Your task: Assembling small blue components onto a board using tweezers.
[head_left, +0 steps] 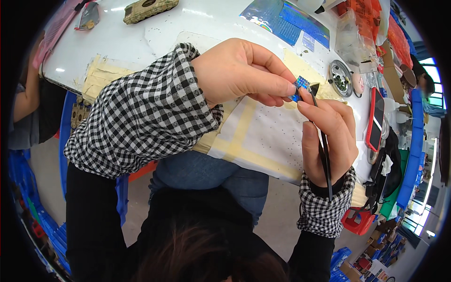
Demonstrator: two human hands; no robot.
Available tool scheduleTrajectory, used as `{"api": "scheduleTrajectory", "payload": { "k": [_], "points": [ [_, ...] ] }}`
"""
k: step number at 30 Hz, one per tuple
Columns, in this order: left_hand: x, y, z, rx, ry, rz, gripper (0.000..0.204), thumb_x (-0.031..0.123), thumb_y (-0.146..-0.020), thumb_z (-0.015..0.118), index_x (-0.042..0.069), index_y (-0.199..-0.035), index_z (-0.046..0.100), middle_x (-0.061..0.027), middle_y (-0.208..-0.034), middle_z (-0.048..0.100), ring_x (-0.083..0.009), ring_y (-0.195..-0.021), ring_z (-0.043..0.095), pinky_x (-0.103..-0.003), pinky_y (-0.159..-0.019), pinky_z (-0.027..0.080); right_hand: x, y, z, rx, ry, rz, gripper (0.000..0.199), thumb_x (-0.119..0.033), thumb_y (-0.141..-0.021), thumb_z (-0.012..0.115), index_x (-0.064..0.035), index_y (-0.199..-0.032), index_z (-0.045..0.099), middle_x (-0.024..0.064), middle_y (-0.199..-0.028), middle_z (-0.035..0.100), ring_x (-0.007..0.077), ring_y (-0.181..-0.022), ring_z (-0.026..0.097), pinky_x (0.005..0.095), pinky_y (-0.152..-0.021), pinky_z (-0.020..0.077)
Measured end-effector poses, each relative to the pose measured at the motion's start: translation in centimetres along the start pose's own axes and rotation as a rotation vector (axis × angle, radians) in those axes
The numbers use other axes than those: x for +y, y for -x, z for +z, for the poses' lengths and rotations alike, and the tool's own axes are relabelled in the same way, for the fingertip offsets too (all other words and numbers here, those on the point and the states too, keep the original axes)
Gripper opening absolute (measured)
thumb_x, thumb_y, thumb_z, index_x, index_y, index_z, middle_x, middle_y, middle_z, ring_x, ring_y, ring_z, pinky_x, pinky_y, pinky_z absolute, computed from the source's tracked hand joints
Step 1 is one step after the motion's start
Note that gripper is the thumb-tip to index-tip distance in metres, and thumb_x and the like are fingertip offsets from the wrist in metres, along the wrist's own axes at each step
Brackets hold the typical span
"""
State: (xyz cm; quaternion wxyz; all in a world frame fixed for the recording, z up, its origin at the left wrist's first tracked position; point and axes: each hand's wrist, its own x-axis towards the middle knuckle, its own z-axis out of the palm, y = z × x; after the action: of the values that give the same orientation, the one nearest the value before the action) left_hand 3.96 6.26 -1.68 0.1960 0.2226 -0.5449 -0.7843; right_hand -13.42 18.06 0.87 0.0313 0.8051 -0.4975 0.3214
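My left hand (246,73) pinches a small shiny blue holographic piece (302,83) between thumb and fingers, above the table. Close against it, my right hand (331,136) is closed around black tweezers (324,155), with the tips up near the blue piece. The right fingertips also come up to the piece's lower edge; I cannot tell whether they grip it. Beneath both hands lies a white sheet (263,136) dotted with tiny dark specks and bordered with yellowish tape. Blue holographic sheets (289,21) rest at the table's far side.
Right of my hands stands a round clear dish (340,77) with small dark bits. A red-cased phone (375,120) lies at the right edge, near plastic bags (359,40). A camouflage-patterned part (149,10) sits far left. Another person's arm (29,101) shows at left.
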Motion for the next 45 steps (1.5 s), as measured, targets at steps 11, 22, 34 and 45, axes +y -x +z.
{"api": "scheduleTrajectory", "payload": {
  "k": [11,22,34,45],
  "points": [
    [-0.2,-0.1,0.0,-0.006,-0.052,0.022,0.019,0.013,-0.081,0.069,0.0,-0.094,0.064,-0.007,-0.085,0.067,-0.0104,-0.074,0.064,-0.021,-0.069,0.052,0.2,0.1,0.3,0.018,-0.018,0.004,0.032,0.008,-0.068,0.066,-0.0017,-0.099,0.064,0.0129,-0.096,0.066,0.0264,-0.079,0.058,0.0322,-0.072,0.0483],
    [0.1,0.0,0.3,-0.021,0.164,-0.091,0.019,0.013,-0.084,0.065,0.001,-0.098,0.062,-0.0066,-0.085,0.066,-0.0101,-0.076,0.064,-0.02,-0.07,0.052,0.2,0.3,1.0,0.107,0.21,-0.14,0.032,-0.005,-0.071,0.07,-0.0006,-0.102,0.065,0.0118,-0.092,0.066,0.0229,-0.077,0.059,0.0304,-0.066,0.0488],
    [-0.1,-0.2,0.1,-0.038,0.227,-0.107,0.02,0.013,-0.085,0.063,0.0,-0.1,0.062,-0.006,-0.087,0.065,-0.0076,-0.075,0.063,-0.017,-0.069,0.052,-0.7,0.6,0.9,0.052,0.455,-0.18,0.038,-0.029,-0.076,0.067,-0.006,-0.107,0.067,0.0042,-0.085,0.059,0.0205,-0.079,0.055,0.0306,-0.069,0.0482],
    [0.0,-0.2,0.3,-0.028,0.201,-0.105,0.019,0.014,-0.084,0.064,0.001,-0.098,0.063,-0.0042,-0.087,0.065,-0.0063,-0.074,0.061,-0.017,-0.069,0.051,-0.2,0.4,1.1,0.087,0.448,-0.278,0.031,-0.027,-0.078,0.066,-0.003,-0.098,0.068,0.0053,-0.081,0.056,0.02,-0.077,0.053,0.0317,-0.064,0.0491]
  ]
}}
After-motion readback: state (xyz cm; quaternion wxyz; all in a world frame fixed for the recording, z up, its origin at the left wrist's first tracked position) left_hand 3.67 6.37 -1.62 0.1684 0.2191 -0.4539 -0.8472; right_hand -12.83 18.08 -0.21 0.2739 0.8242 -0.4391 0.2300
